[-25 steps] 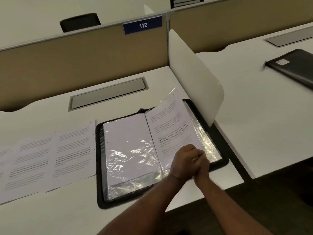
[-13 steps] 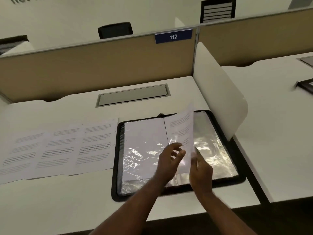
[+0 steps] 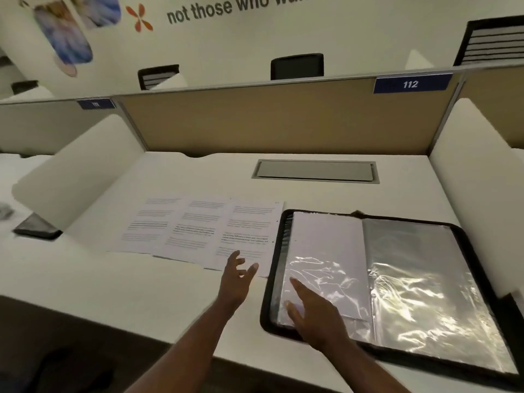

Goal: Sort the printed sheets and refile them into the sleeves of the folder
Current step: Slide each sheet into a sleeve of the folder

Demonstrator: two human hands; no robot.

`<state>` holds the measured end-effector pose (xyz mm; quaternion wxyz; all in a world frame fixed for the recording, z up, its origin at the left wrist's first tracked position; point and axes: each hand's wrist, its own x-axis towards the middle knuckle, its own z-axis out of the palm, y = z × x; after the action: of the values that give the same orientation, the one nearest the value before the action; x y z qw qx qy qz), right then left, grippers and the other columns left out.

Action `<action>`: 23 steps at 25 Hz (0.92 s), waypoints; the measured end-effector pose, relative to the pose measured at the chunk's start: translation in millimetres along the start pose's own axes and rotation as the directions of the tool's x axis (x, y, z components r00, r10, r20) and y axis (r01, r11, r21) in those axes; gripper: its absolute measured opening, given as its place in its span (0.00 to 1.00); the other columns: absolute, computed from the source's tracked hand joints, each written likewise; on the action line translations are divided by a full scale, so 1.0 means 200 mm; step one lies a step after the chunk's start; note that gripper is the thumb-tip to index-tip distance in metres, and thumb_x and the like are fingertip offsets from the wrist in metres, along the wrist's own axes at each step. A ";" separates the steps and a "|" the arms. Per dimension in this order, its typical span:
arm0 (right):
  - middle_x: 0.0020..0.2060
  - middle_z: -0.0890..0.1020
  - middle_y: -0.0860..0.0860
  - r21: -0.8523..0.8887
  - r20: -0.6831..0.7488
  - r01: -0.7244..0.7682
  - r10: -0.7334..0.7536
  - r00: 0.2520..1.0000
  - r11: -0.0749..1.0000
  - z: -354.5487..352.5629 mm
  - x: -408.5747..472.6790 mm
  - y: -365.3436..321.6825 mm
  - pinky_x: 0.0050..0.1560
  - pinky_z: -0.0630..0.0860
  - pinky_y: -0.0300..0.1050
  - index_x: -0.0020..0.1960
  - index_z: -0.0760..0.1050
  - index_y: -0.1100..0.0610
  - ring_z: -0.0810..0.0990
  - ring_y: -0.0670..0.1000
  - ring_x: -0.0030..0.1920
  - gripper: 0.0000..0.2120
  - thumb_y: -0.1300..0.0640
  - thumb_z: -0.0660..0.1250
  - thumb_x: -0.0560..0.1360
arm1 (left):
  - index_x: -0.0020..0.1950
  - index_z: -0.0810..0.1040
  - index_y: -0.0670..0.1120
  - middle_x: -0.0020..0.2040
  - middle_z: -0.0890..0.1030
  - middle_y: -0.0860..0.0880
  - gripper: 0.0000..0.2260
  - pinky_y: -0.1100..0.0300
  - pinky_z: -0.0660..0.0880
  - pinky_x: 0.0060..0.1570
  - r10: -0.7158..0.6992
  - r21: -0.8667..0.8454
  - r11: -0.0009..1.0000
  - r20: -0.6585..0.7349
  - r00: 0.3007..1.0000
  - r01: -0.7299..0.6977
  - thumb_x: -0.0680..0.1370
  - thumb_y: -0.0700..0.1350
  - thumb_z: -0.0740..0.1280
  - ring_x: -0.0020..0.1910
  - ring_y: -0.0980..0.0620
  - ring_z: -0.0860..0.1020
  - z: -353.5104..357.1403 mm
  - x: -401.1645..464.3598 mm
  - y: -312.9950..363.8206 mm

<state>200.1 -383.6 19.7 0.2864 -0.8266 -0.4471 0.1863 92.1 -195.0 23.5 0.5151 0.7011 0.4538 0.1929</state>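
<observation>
Both hands have released the turned sleeve. Left hand [image 3: 236, 275], fingers spread and empty, reaches the nearest of the printed sheets [image 3: 246, 236] on the desk [image 3: 113, 279]; right hand [image 3: 314, 313] rests flat on the folder [image 3: 397, 279]. Slide one sheet free by its corner.

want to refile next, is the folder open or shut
Open: the folder lies flat on the desk, both plastic-sleeve pages facing up.
</observation>
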 end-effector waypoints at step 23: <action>0.78 0.54 0.44 -0.040 0.118 0.097 -0.092 0.989 0.994 1.27 1.45 -1.35 0.75 0.55 0.45 0.79 0.49 0.49 0.51 0.48 0.78 0.31 0.49 0.60 0.80 | 0.69 0.72 0.44 0.68 0.74 0.44 0.27 0.47 0.69 0.65 0.120 0.471 0.882 -0.226 0.967 0.000 0.73 0.49 0.74 0.67 0.43 0.71 -1.78 1.24 -0.75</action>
<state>40.2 56.5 -17.7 0.2494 -0.7986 -0.5060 0.2100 -108.7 214.8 -18.8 0.2640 0.7884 0.5255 0.1802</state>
